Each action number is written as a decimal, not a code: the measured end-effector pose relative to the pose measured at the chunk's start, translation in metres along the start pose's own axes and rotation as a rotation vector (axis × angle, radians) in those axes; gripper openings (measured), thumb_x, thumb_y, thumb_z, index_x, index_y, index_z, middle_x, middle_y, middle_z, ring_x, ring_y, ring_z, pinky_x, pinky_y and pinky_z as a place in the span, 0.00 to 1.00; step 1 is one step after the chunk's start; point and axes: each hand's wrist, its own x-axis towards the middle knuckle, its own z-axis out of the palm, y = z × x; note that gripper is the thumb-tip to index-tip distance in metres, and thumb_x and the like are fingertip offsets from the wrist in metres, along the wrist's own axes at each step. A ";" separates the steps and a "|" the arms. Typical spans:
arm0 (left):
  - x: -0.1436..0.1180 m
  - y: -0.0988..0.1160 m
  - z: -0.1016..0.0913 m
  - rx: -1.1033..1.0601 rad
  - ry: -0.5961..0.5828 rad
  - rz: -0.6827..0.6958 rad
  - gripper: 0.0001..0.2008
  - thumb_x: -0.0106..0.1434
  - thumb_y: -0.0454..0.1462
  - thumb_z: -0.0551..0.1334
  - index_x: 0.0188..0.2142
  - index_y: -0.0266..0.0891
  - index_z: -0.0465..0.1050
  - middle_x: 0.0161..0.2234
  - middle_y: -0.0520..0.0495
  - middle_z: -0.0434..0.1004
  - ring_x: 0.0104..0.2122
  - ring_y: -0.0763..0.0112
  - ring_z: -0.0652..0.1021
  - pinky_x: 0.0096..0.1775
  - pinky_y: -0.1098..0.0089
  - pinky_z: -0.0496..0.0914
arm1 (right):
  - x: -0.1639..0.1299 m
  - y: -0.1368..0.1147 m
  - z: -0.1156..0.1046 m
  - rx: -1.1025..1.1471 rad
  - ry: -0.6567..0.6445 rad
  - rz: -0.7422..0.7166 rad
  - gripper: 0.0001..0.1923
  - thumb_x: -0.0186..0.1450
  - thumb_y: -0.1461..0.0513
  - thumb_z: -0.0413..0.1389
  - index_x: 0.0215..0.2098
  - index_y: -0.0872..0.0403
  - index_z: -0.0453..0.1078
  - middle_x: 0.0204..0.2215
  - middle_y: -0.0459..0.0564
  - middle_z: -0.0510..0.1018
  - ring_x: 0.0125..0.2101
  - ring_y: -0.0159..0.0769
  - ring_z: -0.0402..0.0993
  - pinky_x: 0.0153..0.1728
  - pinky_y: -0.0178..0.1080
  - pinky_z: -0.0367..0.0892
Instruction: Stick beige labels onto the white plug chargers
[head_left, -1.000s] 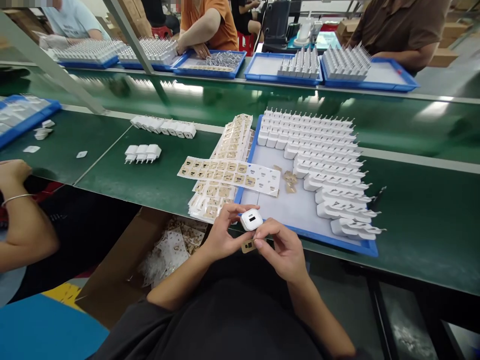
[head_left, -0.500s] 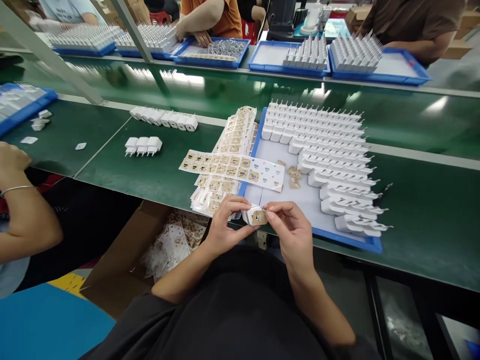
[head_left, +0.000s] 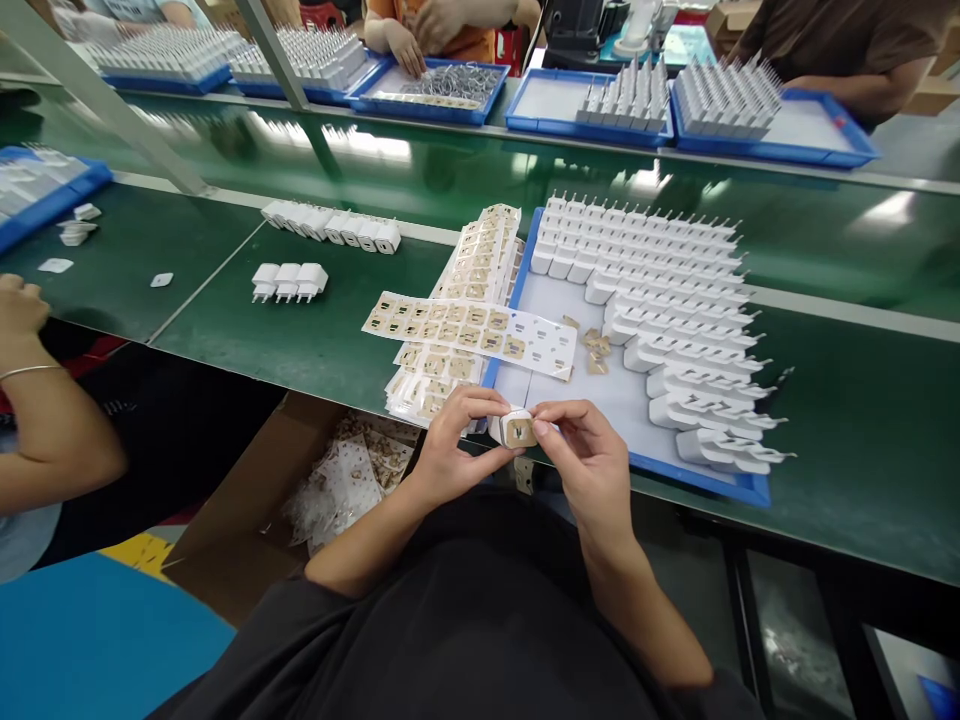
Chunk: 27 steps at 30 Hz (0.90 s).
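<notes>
While I watch through the head camera, the left hand [head_left: 459,448] is closed around a white wall charger [head_left: 496,430], fingers over the top and thumb underneath, holding it at the near edge of a blue-rimmed tray [head_left: 739,488]. A tan sticker [head_left: 519,431] with a cutout in its middle lies against the charger's end face, and the right hand [head_left: 589,460] has its thumb and forefinger pinched narrow at the sticker's right edge; from my end I can't quite tell whether the sticker sits flat all over. In the tray I see packed rows of two-pin chargers [head_left: 637,265], with a few tan scraps [head_left: 596,352] near them on the pale tray floor. A white sticker sheet [head_left: 551,345] reaches over the tray's left rim and across a stack of similar sheets [head_left: 480,250]; tan stickers fill its left part, and its right part shows grey marks too small for me to read. Farther left on the green bench [head_left: 862,430], three chargers [head_left: 289,282] stand side by side in front of a longer row of chargers [head_left: 330,226]. Below the bench edge, an open cardboard box [head_left: 232,570] holds clear film and speckled sheets [head_left: 337,490]. At far left I have a co-worker's forearm [head_left: 60,450] with a thin bangle [head_left: 30,370], beside dark cloth [head_left: 124,408] bearing faint, illegible pale marks.
</notes>
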 end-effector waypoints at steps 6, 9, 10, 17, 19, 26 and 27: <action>0.001 0.001 -0.001 0.029 -0.007 0.013 0.19 0.59 0.36 0.73 0.48 0.44 0.71 0.45 0.42 0.76 0.47 0.61 0.77 0.48 0.61 0.74 | -0.001 0.000 0.000 -0.010 -0.001 -0.003 0.02 0.66 0.60 0.63 0.36 0.49 0.75 0.35 0.47 0.80 0.39 0.36 0.77 0.44 0.39 0.72; 0.002 0.002 -0.001 0.032 -0.009 0.016 0.19 0.59 0.36 0.73 0.48 0.43 0.71 0.45 0.42 0.76 0.47 0.62 0.78 0.47 0.61 0.74 | -0.001 0.001 0.000 -0.013 0.003 -0.006 0.02 0.66 0.61 0.63 0.36 0.49 0.75 0.35 0.46 0.79 0.39 0.36 0.77 0.44 0.39 0.72; 0.002 0.002 -0.001 0.029 -0.010 0.018 0.20 0.59 0.36 0.73 0.48 0.43 0.71 0.45 0.43 0.76 0.47 0.62 0.78 0.47 0.62 0.74 | -0.001 0.001 0.000 -0.012 0.003 -0.004 0.02 0.66 0.61 0.63 0.36 0.49 0.75 0.35 0.46 0.79 0.39 0.36 0.76 0.44 0.39 0.72; 0.003 0.001 -0.001 0.017 0.003 0.036 0.20 0.58 0.35 0.73 0.49 0.43 0.71 0.45 0.43 0.76 0.47 0.62 0.78 0.46 0.63 0.74 | -0.002 0.001 0.001 0.047 0.004 0.048 0.02 0.67 0.61 0.63 0.36 0.49 0.75 0.35 0.45 0.79 0.40 0.34 0.76 0.45 0.37 0.70; 0.002 0.000 -0.001 0.016 0.003 0.033 0.20 0.58 0.35 0.73 0.49 0.43 0.72 0.45 0.43 0.76 0.47 0.62 0.78 0.46 0.62 0.74 | -0.001 0.001 0.001 0.067 0.009 0.051 0.02 0.67 0.61 0.63 0.36 0.49 0.75 0.35 0.44 0.79 0.39 0.34 0.76 0.45 0.37 0.70; 0.002 0.001 -0.001 0.018 0.004 0.027 0.20 0.59 0.34 0.73 0.49 0.44 0.72 0.45 0.43 0.76 0.47 0.62 0.78 0.46 0.62 0.74 | -0.001 0.000 0.002 0.063 -0.013 0.040 0.01 0.67 0.61 0.63 0.36 0.48 0.75 0.35 0.44 0.79 0.40 0.34 0.76 0.45 0.37 0.70; 0.002 0.001 -0.001 0.018 0.004 0.029 0.20 0.58 0.34 0.73 0.49 0.44 0.72 0.45 0.43 0.76 0.46 0.62 0.78 0.46 0.63 0.74 | -0.001 0.000 0.002 0.058 -0.015 0.036 0.02 0.67 0.61 0.63 0.36 0.48 0.75 0.35 0.44 0.79 0.40 0.34 0.76 0.45 0.37 0.70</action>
